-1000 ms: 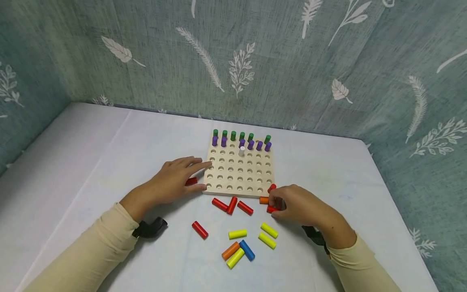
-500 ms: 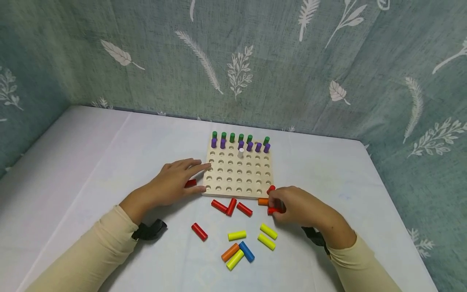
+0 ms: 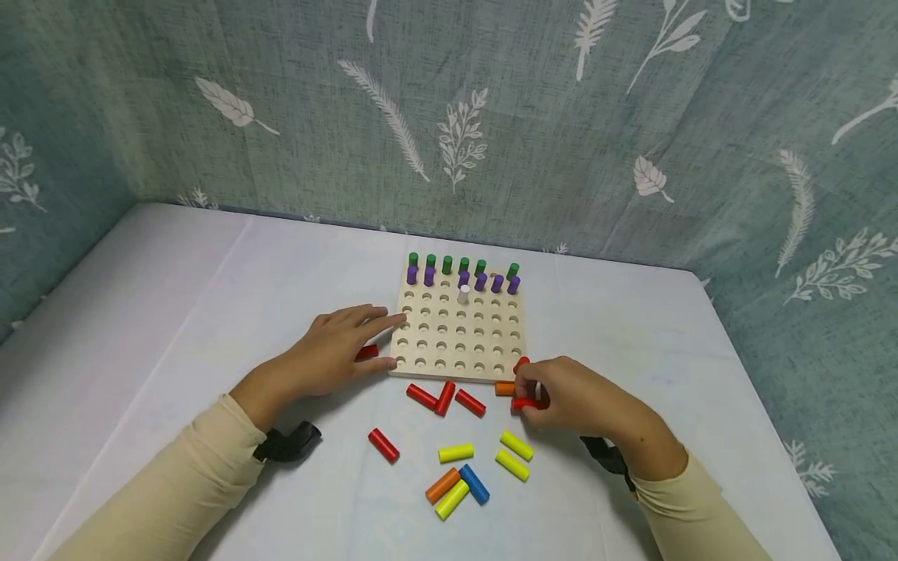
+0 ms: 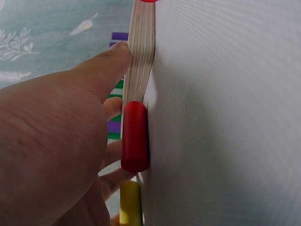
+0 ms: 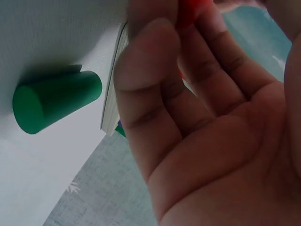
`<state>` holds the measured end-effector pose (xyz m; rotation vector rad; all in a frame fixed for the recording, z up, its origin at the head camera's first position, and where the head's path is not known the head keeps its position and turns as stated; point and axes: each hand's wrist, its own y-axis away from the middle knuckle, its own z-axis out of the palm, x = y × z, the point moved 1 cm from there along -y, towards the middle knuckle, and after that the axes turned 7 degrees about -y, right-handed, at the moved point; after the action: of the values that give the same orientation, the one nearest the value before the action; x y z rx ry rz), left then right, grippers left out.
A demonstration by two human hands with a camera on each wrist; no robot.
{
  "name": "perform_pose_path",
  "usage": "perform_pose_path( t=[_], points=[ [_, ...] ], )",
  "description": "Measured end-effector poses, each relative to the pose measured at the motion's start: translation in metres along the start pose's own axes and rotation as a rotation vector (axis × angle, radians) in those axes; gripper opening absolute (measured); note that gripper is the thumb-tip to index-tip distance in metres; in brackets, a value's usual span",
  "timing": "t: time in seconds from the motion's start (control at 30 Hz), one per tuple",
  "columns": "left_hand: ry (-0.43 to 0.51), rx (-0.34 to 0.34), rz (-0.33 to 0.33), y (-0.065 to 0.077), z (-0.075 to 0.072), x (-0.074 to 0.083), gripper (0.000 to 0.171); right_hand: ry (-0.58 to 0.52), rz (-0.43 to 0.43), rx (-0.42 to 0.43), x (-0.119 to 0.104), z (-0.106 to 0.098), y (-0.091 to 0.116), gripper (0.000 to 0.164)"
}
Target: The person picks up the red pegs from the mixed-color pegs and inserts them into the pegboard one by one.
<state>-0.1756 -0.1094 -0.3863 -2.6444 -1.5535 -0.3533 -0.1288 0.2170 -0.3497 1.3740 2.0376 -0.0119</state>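
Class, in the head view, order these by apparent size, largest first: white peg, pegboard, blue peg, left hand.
1. Pegboard
2. Left hand
3. Blue peg
4. White peg, standing farther from the camera, so real size is unsure.

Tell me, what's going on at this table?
A person's right hand pinches a red peg just off a wooden board, while the left hand touches the board's left edge. Green pegs and purple pegs stand in the two far rows, with a gap in each; loose pegs lie on the table.
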Motion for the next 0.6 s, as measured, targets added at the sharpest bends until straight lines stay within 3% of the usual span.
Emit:
perform_pose_path(
  t=[0.4,0.6],
  points=[
    [-0.001,0.012,0.003,0.0013,0.0007,0.002,0.072,-0.009,-0.17,0.101,0.0017,-0.0007,0.002,0.028],
    [-0.008,0.019,0.002,0.0014,0.0014,0.0021,0.072,0.004,-0.247,0.17,0.0034,-0.0002,0.0029,0.026]
  ],
)
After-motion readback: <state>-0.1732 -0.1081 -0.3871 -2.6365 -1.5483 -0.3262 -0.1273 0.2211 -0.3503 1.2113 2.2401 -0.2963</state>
